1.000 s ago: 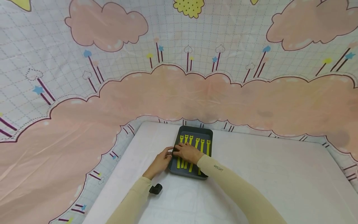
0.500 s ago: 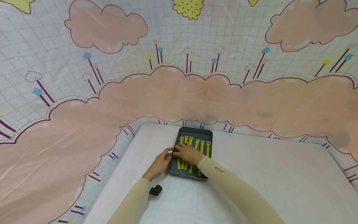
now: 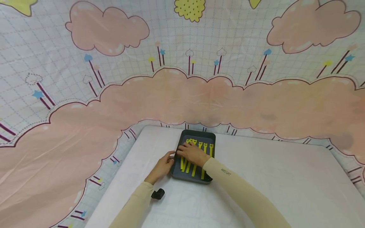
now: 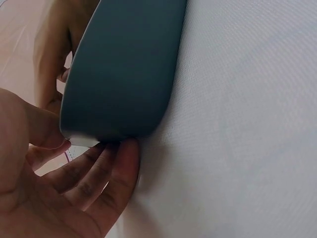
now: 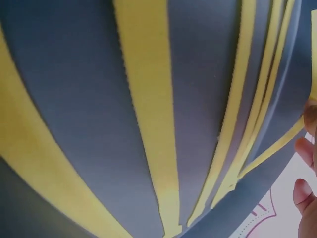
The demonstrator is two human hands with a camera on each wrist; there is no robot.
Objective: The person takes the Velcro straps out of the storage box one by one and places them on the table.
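A dark grey rectangular tray [image 3: 178,175] lies on the white table, with several flat yellow cable tie straps [image 3: 211,150] side by side lengthwise in it. My right hand [image 3: 192,154] reaches over the tray's left half. At the right edge of the right wrist view, its fingertips [image 5: 310,116] pinch one yellow strap [image 5: 277,148] that rises off the tray floor. The heads of the left straps bunch together at the far end. My left hand [image 3: 163,165] stays at the tray's left side, fingers extended, fingertips [image 4: 130,151] touching the outer wall.
A small black object [image 3: 158,193] sits on the white table [image 3: 265,177], beside my left forearm. A cloth curtain [image 3: 199,98] with pink clouds hangs behind the table and at its left.
The heads of the leftmost straps have shifted right and crowd together, while their near ends spread at slants. My right hand has barely moved. My left hand stays at the tray's side.
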